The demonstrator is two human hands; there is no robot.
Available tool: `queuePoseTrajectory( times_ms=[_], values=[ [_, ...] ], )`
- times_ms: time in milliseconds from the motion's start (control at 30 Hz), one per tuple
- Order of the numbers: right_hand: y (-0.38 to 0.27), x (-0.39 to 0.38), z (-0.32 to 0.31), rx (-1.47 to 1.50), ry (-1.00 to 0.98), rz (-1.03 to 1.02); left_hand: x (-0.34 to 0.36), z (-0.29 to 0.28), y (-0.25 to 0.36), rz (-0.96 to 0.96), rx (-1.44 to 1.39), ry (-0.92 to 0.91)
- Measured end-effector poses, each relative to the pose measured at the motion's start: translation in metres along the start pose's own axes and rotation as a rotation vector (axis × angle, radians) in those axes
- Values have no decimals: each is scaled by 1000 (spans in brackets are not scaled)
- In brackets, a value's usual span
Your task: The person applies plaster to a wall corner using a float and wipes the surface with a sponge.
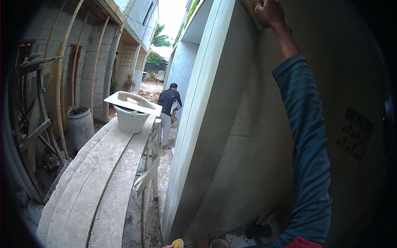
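My right hand (269, 15) is raised high, its fingers closed around a tan block (251, 11) held up at the top of the grey wall (225, 103), to the right of that wall's pale front edge; whether its face presses flat, I can't tell. Only a sliver of my left hand (168, 246) shows at the lower edge of view, next to a yellow piece (178, 243), and I can't tell whether I'm gripping it. To the left of the wall runs a plank platform (89, 182). At its far end stands a grey bucket (131, 122), with a white float (142, 107) lying across the rim, handle up. Past the platform's left edge is a grey barrel (80, 128); beyond its far right corner a co-worker (167, 101) in a dark top bends forward.
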State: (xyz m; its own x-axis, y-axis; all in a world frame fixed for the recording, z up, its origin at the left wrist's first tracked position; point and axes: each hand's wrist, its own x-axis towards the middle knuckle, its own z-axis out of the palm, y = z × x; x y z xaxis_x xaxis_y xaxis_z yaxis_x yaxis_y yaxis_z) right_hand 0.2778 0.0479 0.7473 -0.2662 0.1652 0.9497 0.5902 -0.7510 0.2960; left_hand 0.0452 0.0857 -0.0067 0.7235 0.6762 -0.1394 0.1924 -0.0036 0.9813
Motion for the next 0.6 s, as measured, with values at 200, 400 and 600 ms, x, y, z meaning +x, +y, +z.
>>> queuePoseTrajectory(
  times_ms=[200,400,600],
  values=[
    [30,-78,13,102,-77,-298,17,6,-2,10,61,-40],
    [-19,-297,-21,354,-334,-563,37,6,-20,125,60,25],
    [20,-158,-14,88,-114,-566,30,13,-14,1,-70,-27]
  ],
)
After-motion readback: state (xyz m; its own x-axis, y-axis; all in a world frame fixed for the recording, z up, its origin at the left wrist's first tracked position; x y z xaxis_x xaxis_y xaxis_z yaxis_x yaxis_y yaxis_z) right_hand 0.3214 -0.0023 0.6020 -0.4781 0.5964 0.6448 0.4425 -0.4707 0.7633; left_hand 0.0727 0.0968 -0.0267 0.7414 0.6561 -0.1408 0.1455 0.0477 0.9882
